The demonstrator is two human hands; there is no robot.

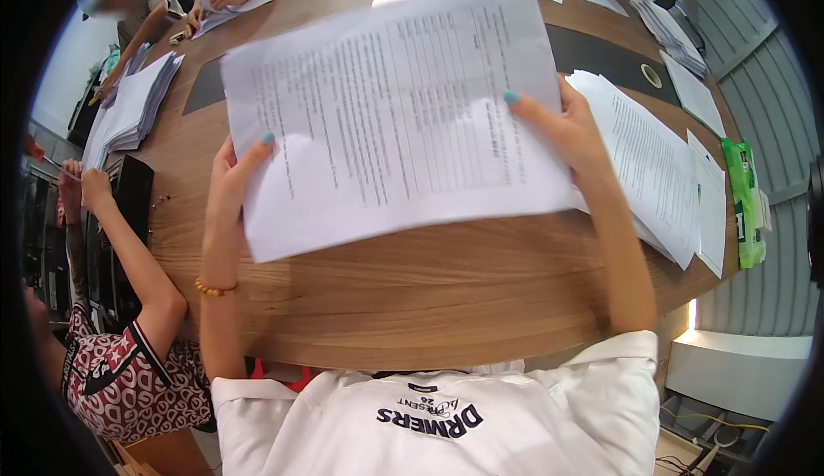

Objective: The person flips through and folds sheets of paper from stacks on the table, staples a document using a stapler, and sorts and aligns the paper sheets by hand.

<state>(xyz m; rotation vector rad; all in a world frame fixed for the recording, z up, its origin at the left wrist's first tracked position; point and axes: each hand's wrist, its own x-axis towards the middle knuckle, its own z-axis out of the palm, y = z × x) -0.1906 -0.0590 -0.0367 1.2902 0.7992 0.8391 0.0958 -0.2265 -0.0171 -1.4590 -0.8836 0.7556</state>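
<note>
A white printed sheet of paper, possibly more than one layer, is held up sideways above the wooden table. Its text lines run vertically in my view, and a table grid is printed on one part. My left hand grips the sheet's left edge, thumb on the front and fingers behind. On the opposite edge, my right hand pinches the paper the same way, its fingers mostly hidden behind. Just beyond my right hand lies a fanned stack of printed papers.
The wooden table curves around me. A tape roll lies on a dark strip at right. A green packet sits at the right edge. Paper stacks stand at left. Co-workers sit at the left and far side, one beside a black box.
</note>
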